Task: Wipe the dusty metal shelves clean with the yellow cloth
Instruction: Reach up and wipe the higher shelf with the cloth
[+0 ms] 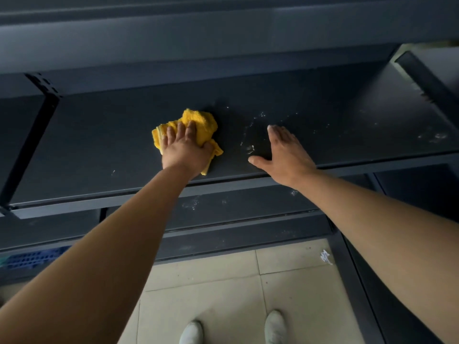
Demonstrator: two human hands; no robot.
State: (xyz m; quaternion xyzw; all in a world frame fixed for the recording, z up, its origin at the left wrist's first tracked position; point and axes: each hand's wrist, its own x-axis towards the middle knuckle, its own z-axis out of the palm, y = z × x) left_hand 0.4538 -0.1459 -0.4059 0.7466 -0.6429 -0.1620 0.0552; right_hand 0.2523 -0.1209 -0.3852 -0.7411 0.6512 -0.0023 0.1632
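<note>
Pressing down on the yellow cloth [188, 130], the left hand [186, 152] lies palm-flat with its fingers spread over the bunched fabric and the thumb hooked against the cloth's right edge, so this grip is pushed onto the cloth rather than closed around it. The cloth sits crumpled on the dark metal shelf [99, 150], roughly midway along its width and a little back from the shelf's front edge, with folds sticking out beyond the fingers on the far side and to the left. To the right of the cloth, the right hand [285, 157] rests open on the same shelf, fingers together and pointing away from the person, thumb stretched out toward the cloth; it holds nothing, and a bare strip of shelf separates it from the cloth. Pale dust smears [249, 145] mark the shelf between the cloth and the right hand, and more specks show farther right of the cloth near the shelf's far end. Below the shelf with the cloth, a lower shelf [223, 207] also carries light marks. Beneath that, on the tiled floor [223, 281], stand two light-coloured shoes [274, 326], and a crumpled white scrap [325, 256] lies on the floor to the right.
</note>
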